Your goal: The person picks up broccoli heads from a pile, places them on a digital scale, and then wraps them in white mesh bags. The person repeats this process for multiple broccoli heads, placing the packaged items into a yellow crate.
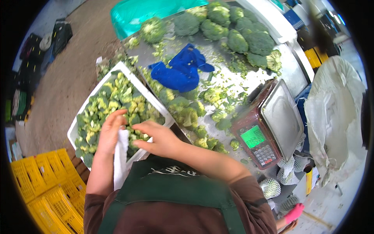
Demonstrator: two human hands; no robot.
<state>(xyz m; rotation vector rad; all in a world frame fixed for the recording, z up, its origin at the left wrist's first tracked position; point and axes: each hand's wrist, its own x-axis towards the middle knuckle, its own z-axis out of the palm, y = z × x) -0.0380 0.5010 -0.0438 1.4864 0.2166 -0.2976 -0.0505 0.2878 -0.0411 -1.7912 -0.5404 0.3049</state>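
Note:
A white foam box point(132, 79) full of broccoli florets point(113, 99) sits tilted at the table's near left edge. My left hand point(110, 130) lies over the florets and holds a white foam net sleeve point(120, 156) that hangs down toward my apron. My right hand point(157, 138) reaches in from the right, fingers pinched at the top of the sleeve beside the florets.
Whole broccoli heads point(237, 29) are piled at the far end of the steel table point(292, 70). A blue cloth point(181, 72) lies mid-table among loose florets point(189, 113). A red weighing scale point(269, 124) stands on the right, a white sack point(337, 105) beyond it. Yellow crates point(43, 183) are stacked lower left.

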